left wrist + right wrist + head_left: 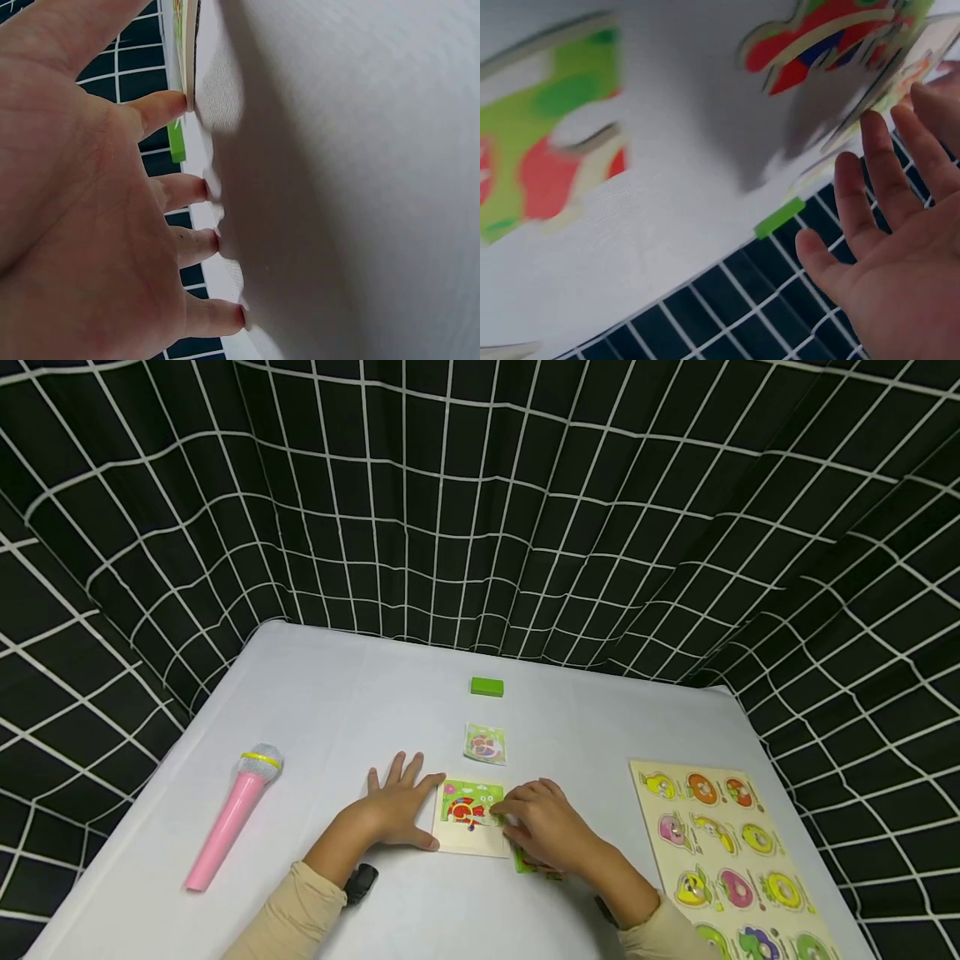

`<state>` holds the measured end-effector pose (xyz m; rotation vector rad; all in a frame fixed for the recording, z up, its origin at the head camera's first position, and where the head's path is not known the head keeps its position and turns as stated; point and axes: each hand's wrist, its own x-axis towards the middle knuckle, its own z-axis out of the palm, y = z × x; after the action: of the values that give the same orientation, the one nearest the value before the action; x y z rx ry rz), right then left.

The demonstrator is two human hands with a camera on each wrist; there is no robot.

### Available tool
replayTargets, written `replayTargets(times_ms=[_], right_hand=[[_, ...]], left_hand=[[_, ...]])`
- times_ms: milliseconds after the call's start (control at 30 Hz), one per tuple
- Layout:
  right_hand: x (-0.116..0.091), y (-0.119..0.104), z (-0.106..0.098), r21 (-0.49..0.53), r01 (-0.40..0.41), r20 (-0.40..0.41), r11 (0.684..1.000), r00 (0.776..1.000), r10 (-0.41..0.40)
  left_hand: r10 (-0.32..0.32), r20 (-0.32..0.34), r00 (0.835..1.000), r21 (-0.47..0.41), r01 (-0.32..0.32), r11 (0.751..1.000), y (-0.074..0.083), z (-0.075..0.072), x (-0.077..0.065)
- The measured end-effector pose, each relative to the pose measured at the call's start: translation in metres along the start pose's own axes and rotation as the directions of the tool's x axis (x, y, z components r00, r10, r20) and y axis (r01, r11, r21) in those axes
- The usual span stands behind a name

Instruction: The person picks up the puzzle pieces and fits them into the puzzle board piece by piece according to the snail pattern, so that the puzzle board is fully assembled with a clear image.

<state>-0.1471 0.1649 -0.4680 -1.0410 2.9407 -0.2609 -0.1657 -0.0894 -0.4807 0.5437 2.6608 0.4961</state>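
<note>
A small square wooden jigsaw board [472, 844] lies between the hands, its upper part covered by green and red picture pieces [461, 802]. At the board's left edge rests the left hand [396, 814], fingers spread, thumb and index finger touching the edge. The left wrist view shows its other fingertips on the tabletop. Over the right edge reaches the right hand [551, 827], its index fingertip touching the picture pieces. In the right wrist view its other fingers extend loosely; a pinch cannot be made out. Loose jigsaw pieces [551, 146] lie below the right hand, partly hidden in the head view.
Beyond the board lie a picture card [485, 744] and a green block [487, 687]. A pink toy microphone [234, 822] lies on the left. On the right, a wooden fruit puzzle board [731, 861] runs out of the head view. Black gridded cloth [450, 510] hangs around the white table.
</note>
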Motion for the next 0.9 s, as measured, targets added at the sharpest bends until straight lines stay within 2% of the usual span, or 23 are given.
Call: replayTargets(times_ms=[367,500,767,900], right_hand=[[-0.032,0.009,-0.006,0.067,-0.097,0.101,0.993,0.991,0.090],[-0.038,0.009,-0.004,0.088,-0.081,0.113,0.993,0.991,0.071],[-0.042,0.009,0.001,0.071,-0.042,0.083,0.997,0.996,0.037],[-0.040,0.010,-0.002,0.068,-0.028,0.069,0.997,0.997,0.023]], left_hand=[[0.005,-0.011,1.000,0.009,-0.005,1.000,-0.002,0.002,0.002],[0.008,-0.015,1.000,0.003,-0.008,1.000,-0.003,0.002,0.002],[0.006,-0.009,1.000,0.001,-0.006,1.000,-0.001,0.001,0.000],[0.008,-0.012,1.000,0.002,-0.008,1.000,-0.001,0.001,0.001]])
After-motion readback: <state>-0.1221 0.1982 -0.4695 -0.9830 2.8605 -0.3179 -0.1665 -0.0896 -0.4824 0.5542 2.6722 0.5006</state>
